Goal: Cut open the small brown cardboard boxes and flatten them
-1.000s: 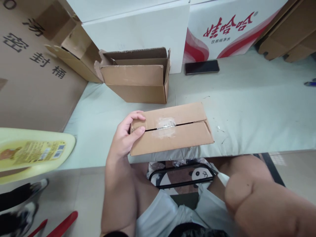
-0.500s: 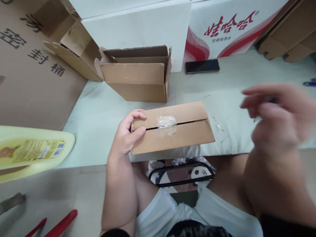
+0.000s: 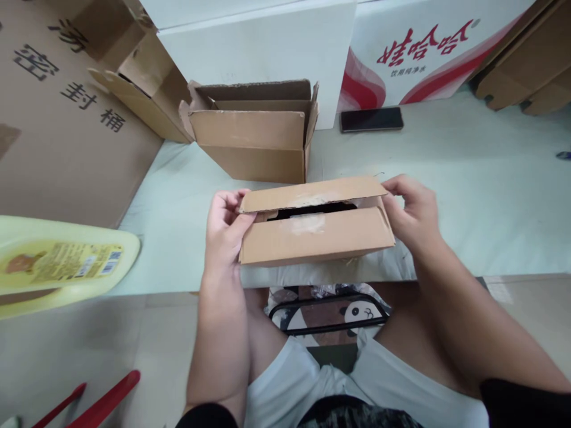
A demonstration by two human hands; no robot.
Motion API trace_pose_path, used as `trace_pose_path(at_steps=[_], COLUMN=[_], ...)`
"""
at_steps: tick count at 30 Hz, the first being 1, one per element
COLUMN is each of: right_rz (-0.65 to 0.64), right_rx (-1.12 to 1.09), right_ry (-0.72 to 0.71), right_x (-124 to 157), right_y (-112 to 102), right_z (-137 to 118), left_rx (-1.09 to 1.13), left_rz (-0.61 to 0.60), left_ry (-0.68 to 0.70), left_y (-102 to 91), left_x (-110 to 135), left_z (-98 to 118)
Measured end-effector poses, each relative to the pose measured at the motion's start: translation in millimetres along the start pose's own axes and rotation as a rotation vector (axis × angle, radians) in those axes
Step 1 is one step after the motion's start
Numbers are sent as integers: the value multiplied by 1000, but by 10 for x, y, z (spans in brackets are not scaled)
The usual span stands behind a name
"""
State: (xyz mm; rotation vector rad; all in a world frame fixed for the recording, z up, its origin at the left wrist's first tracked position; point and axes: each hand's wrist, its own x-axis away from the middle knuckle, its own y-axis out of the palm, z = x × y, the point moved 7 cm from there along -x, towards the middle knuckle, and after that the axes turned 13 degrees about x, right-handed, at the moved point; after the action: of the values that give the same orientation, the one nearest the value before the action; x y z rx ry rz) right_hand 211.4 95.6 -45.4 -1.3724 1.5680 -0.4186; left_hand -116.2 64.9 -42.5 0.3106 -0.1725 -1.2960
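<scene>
Carton (image 3: 129,172) with big dark lettering stood at your far left, and a yellow bottle (image 3: 127,249) showed nearer to you, cut off by the edge of view. Next came your left hand (image 3: 225,229), its fingers clamped on the left end of the brown box (image 3: 321,241), the thumb on the side towards you and the other fingers curled round the back corner. Beyond the box, apart from it, an open box (image 3: 250,131) stood upright. The brown box itself lay between your two hands at the near edge of the table (image 3: 482,214), its long axis running left to right (the right end angled slightly away from you). Whether it rested there or was held just above, I could not tell. Its back flap (image 3: 285,197) was raised, darkness showed underneath, and a patch of clear tape (image 3: 307,223) sat on the near side. Farther back lay a phone (image 3: 372,120). Your right hand (image 3: 413,208) had thumb and forefinger closed on the box's back right corner, at the flap's end, so neither hand was nearer: each touched its own end. Folded cardboard (image 3: 526,71) stood at the far right.
</scene>
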Motion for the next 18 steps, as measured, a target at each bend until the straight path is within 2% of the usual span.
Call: trace_pose_path(at_steps=[2,4,7,10,14,18], right_rz=[105,151,72,-35,-54,-35], right_rx=[-161,-242,-189,-132,-128,-116], right_ry=[-93,-210,-394,-545,-535,-437], right_x=[34,88,160,212,201,180], right_y=[-160,-272,-278,-200,-143,-143], right_z=[-179,-365,-590,-690,-646,-579], left_rx=[-35,-109,-233,-316,-366,-333], left_rz=[24,-20,-183,-387,-557,-603], left_ry=[23,72,150,191,252,277], left_y=[-10,-1,35,77,147,242], left_x=[-5,-4,6,32,98,191], left_z=[19,63,108,91,106,189])
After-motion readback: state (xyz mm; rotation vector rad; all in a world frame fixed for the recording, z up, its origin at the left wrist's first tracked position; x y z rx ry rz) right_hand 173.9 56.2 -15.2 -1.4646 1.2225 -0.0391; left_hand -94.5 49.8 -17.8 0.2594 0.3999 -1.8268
